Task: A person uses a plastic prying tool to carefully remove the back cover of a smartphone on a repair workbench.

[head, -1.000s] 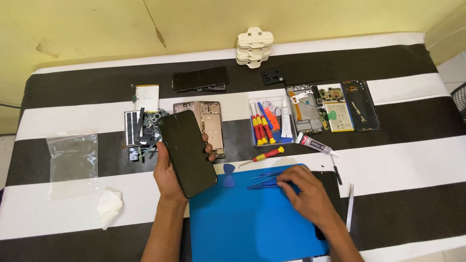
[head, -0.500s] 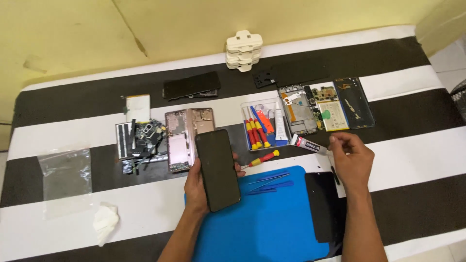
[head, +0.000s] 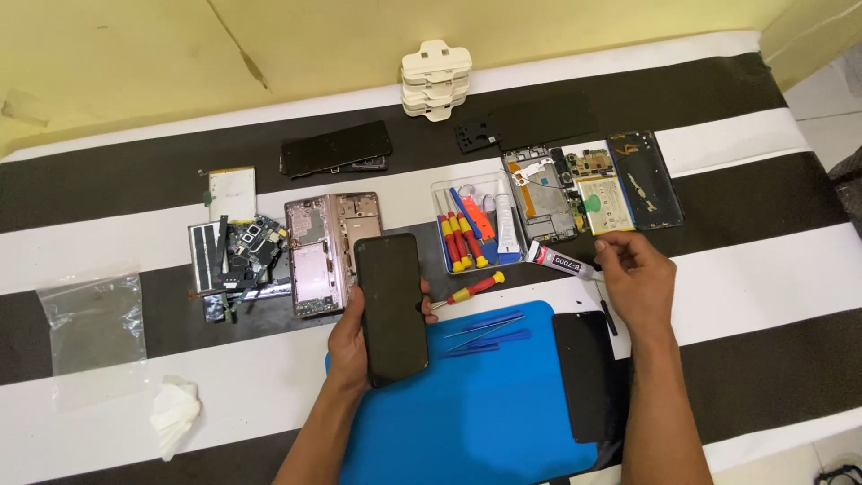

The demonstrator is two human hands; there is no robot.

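My left hand (head: 352,346) grips a dark phone (head: 391,308) from beneath, fingers curled round its edges, screen up, above the near-left corner of the blue mat (head: 485,404). My right hand (head: 636,278) reaches to the right, fingertips pinching the end of a small glue tube (head: 558,260) lying on the striped table (head: 763,269). A red-handled screwdriver (head: 469,289) lies between my hands.

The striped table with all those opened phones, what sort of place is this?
Probably a phone repair bench: dismantled phones, a tray of small screwdrivers and a blue work mat lie on the striped table.
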